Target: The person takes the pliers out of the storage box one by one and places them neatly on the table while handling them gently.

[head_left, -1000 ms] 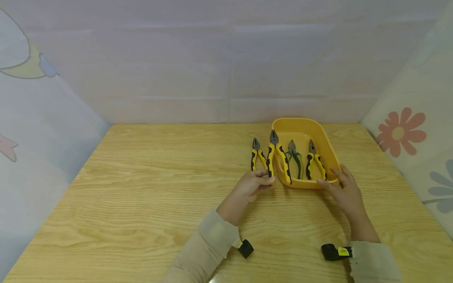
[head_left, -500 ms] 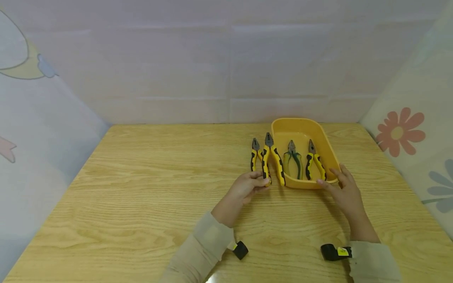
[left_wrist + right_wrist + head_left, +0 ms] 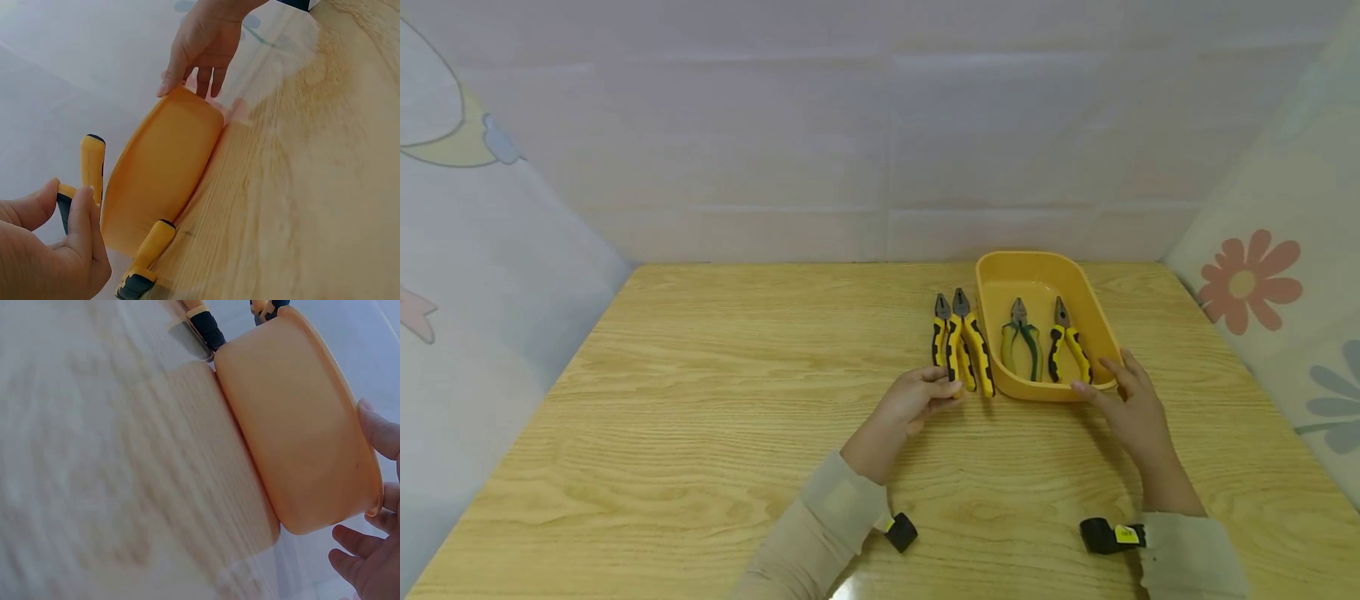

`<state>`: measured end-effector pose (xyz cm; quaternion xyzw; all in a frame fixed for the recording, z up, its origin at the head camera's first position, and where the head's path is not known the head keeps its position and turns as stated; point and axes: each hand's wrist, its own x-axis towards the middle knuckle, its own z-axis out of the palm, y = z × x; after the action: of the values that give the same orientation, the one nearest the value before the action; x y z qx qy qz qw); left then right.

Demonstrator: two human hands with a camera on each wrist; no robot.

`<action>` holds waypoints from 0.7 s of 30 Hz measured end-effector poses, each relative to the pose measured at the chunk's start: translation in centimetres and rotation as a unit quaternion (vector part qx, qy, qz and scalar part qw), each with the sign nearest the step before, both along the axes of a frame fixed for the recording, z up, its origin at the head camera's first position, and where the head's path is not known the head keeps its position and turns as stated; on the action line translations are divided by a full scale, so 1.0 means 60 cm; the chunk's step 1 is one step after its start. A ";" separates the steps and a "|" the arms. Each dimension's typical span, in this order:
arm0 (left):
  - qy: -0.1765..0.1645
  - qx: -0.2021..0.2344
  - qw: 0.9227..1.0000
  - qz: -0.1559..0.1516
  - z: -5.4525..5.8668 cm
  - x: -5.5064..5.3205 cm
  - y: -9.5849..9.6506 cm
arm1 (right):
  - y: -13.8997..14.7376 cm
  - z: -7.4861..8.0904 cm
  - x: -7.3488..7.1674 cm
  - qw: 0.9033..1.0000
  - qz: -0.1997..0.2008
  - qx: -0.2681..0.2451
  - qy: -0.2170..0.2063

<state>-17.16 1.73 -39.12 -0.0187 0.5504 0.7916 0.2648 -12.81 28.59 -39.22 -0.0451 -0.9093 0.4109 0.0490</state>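
My left hand (image 3: pixel 908 400) pinches one handle of yellow-and-black pliers (image 3: pixel 976 333), whose dark jaws point to the back. The handles stand spread, just left of the yellow plastic basin (image 3: pixel 1000 385). Another yellow-and-black pair of pliers (image 3: pixel 938 329) lies on the table beside them, partly covered by the held pair. Inside the basin are green-handled pliers (image 3: pixel 1036 350) and yellow-and-black pliers (image 3: pixel 1079 350), side by side. My right hand (image 3: pixel 1135 412) holds the basin's front right corner, its thumb on the front rim; the right wrist view (image 3: pixel 375 562) cuts off part of this hand.
The wooden table (image 3: pixel 737 375) runs up to a pale cloth backdrop (image 3: pixel 880 150). Printed side panels flank it, the right one bearing a red flower (image 3: pixel 1243 283). A black wrist camera (image 3: pixel 901 532) hangs by the left sleeve, and another wrist camera (image 3: pixel 1099 536) by the right.
My left hand has carried the held pliers left and slightly toward me, from over the basin's left rim to beside the pliers on the table. My right hand and the basin have stayed put.
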 end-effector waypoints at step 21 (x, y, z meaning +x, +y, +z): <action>-0.010 -0.015 1.000 0.011 -0.015 -0.008 -0.032 | -0.005 0.006 0.001 1.000 -0.015 -0.014 -0.010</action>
<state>-17.66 -0.20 -40.03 -0.0364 0.5597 0.7857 0.2610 -12.74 28.28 -38.87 -0.0631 -0.9030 0.4226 0.0452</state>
